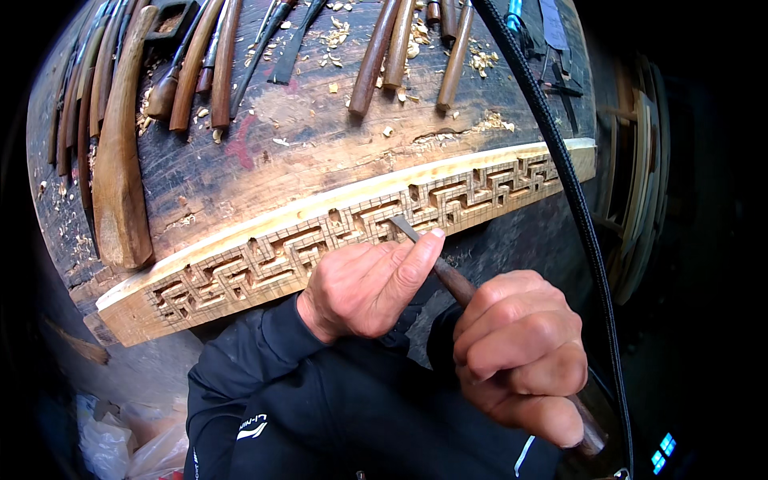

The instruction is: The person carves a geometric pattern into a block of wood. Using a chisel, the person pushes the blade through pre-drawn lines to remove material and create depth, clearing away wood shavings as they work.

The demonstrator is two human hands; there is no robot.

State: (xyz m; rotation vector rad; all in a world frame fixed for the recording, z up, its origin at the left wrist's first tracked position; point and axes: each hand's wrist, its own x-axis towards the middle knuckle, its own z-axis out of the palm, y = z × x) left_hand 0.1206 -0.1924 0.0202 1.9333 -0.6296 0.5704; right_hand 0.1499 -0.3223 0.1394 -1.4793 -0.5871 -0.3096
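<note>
— Start at the left; what lies on the bench?

— A big curved wooden handle lies lengthwise on the dark workbench, with a fan of wood-handled carving tools beside it and more handles further along; they sit well back from the work yet near enough to grab, I'd judge; pale wood chips are scattered among them.

— And the piece being worked?

— A long pale wooden strip runs along the bench's near edge, cut through with a squared fret pattern; it lies at the edge, likely so the hands can come at it from below.

— The left hand?

— The left hand rests against the strip, fingers curled around the chisel near its blade, thumb laid along the shaft; that looks like a steadying grip; the blade tip touches the fretwork about mid-strip.

— The right?

— The right hand is closed in a fist round the chisel's dark handle, just behind the left, hands near but not touching; presumably it supplies the push; a black braided cord hangs down at the far right.
</note>
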